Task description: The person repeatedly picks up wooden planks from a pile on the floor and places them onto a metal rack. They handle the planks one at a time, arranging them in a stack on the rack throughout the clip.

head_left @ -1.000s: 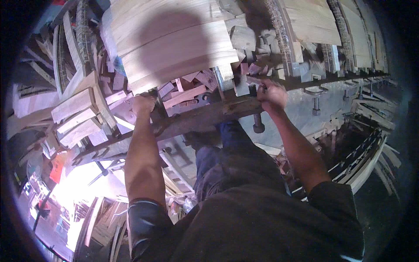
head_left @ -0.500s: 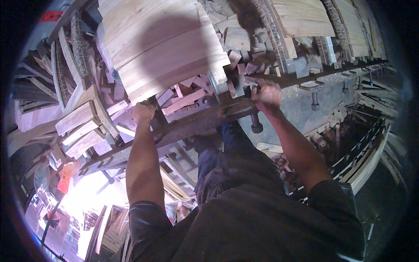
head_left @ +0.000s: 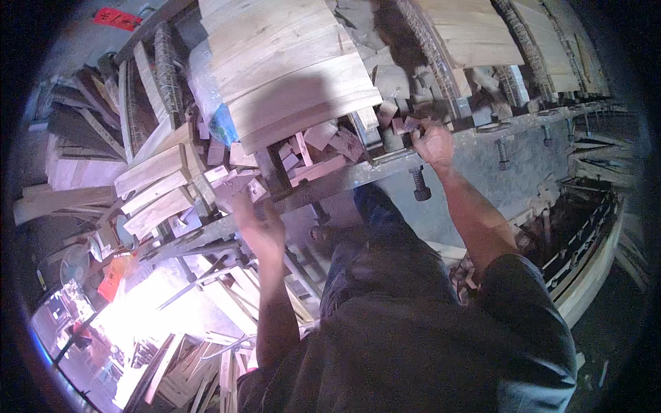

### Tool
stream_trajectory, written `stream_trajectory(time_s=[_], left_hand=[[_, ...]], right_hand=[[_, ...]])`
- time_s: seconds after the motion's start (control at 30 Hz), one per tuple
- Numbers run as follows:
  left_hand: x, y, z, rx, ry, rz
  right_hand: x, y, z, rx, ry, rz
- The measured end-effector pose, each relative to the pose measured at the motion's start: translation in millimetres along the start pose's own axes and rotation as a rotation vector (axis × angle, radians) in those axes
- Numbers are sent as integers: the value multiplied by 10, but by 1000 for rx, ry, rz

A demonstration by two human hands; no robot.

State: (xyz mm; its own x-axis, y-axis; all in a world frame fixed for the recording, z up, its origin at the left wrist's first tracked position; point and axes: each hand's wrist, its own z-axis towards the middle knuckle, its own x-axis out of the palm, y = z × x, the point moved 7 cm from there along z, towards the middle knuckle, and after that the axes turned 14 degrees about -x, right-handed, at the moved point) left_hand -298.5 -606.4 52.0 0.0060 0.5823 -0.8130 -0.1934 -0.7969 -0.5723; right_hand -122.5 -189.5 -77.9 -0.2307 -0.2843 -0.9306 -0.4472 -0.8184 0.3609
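Note:
A wide curved panel of pale wooden boards (head_left: pixel 286 76) lies in a dark metal clamp frame (head_left: pixel 330 182) in front of me. My left hand (head_left: pixel 258 224) hovers by the frame's near rail, fingers apart and blurred, holding nothing. My right hand (head_left: pixel 434 141) is closed on a small part at the rail's top edge, just right of the panel; what it grips is too dark to tell. Small pinkish wood blocks (head_left: pixel 313 144) are packed under the panel's near edge. A threaded bolt (head_left: pixel 420 184) hangs below my right hand.
Stacks of pale wood blocks (head_left: pixel 155 186) lie to the left. More curved board panels (head_left: pixel 475 34) sit in clamps at the upper right. Curved wooden strips (head_left: pixel 585 261) lean at the right. Loose slats (head_left: pixel 200 372) lie on the bright floor at the lower left.
My left hand has let go of the frame rail and pulled back toward me, fingers now apart. My right hand stays on the rail. The view has shifted upward.

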Motion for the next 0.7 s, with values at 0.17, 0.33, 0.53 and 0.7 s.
stream_trajectory(time_s=[0.17, 0.33, 0.53, 0.7], left_hand=[[-108, 889, -1417, -75, 476, 137], [-694, 2870, -3198, -694, 811, 147], [-1486, 4069, -4873, -1176, 688, 165], [-1178, 4210, -5244, -1233, 704, 59]], right_hand=[[-179, 19, -4, -8, -132, 152], [-414, 201, -743, 2, -555, 174], [164, -43, -1994, 432, -408, 235], [1106, -243, -2478, 1276, -419, 1441]])
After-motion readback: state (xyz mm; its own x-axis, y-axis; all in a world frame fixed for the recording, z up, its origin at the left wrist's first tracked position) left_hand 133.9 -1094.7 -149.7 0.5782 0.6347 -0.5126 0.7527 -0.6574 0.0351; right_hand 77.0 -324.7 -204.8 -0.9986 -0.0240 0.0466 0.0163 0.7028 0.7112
